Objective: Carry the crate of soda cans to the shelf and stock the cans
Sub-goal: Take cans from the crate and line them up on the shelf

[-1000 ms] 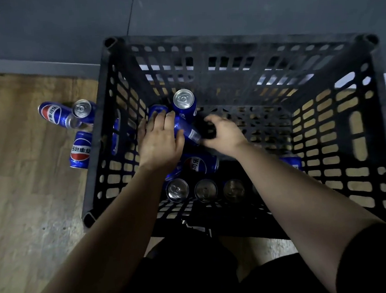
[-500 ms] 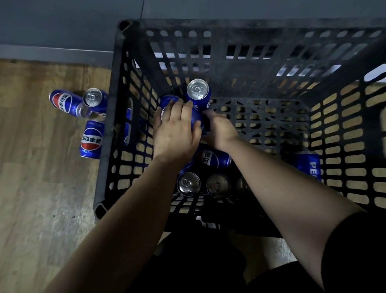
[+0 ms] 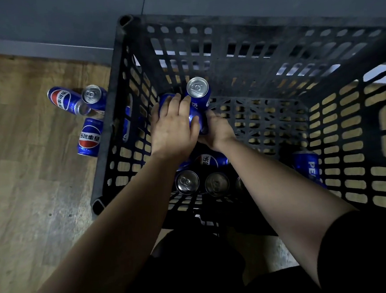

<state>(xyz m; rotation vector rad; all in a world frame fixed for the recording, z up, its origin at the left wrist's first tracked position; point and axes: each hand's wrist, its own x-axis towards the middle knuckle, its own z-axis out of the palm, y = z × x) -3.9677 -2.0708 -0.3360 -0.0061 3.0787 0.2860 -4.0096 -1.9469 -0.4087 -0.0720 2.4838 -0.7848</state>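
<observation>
Crate [image 3: 235,25]: black perforated plastic, deep, open top, sitting on the wood floor [image 3: 30,205] with its far side by the grey wall [image 3: 61,15]. The person stands at its near side with both forearms reaching in.

Cans are blue with silver tops and a red-white-blue logo.
- Floor cans [image 3: 89,137]: three just outside the crate's left wall. Two lie on their sides, one shows its top.
- Row of upright cans [image 3: 186,182]: along the near wall, partly under the arms.
- Lying can [image 3: 209,161]: just beyond that row.
- Right-side can [image 3: 309,167]: against the right wall, white lettering.
- Upright can [image 3: 197,87]: far-left corner.
- Tilted can [image 3: 197,120]: just below the upright can, between the hands.
- Covered can [image 3: 164,100]: mostly under the fingers.

Left hand [image 3: 174,129]: palm down, fingers laid over the covered can, thumb against the tilted can. Can't tell if it's actually clamping.

Right hand [image 3: 216,130]: lower, wrapped round the tilted can's near end, grasping it. Fingertips are hidden.
</observation>
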